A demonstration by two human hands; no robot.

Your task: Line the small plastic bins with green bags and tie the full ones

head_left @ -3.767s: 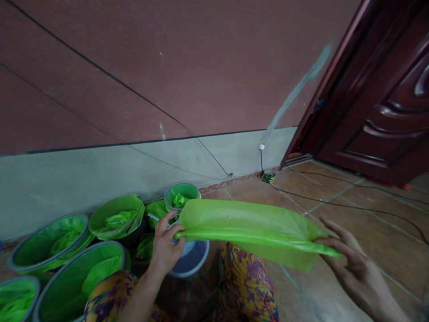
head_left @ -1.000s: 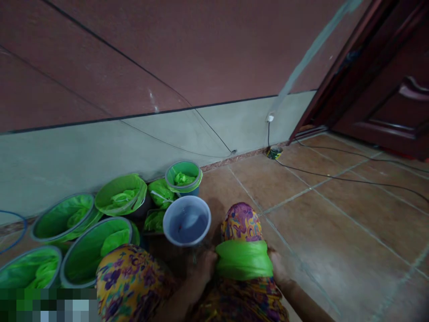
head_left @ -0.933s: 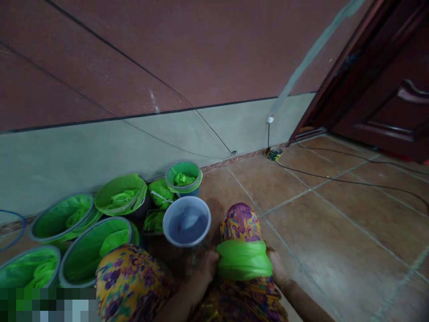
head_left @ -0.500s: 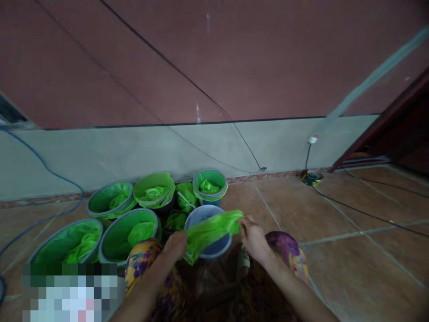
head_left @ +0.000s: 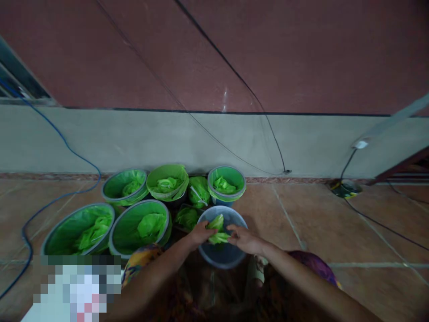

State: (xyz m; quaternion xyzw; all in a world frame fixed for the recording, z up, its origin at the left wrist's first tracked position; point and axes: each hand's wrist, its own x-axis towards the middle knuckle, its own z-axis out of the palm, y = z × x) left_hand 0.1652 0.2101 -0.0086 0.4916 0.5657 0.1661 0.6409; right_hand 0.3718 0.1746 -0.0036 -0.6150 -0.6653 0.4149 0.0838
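Observation:
A thin green plastic bag [head_left: 217, 238], bunched small, is held between my hands above the mouth of a grey bin [head_left: 224, 260]. My left hand [head_left: 201, 234] grips the bag's left side with its fingers closed. At the bag's other end, the fingers of my right hand [head_left: 246, 240] pinch its edge. No bag lines this grey bin; its inner wall shows bare. Directly behind it stands a bin [head_left: 227, 172] with a green liner folded over its rim and a crumpled bag inside.
More green-lined bins [head_left: 139, 257] stand on the left, each with a crumpled green bag inside. Between bins sits a filled green bag [head_left: 199, 191]. A blue cable [head_left: 69, 146] runs down to the tiled floor. A dark cable [head_left: 385, 227] crosses the floor at right.
The bag was stretched wide between my hands; now it is bunched and lower, over the bin. My hands have come closer together. The view has shifted, moving the bins rightward in the picture.

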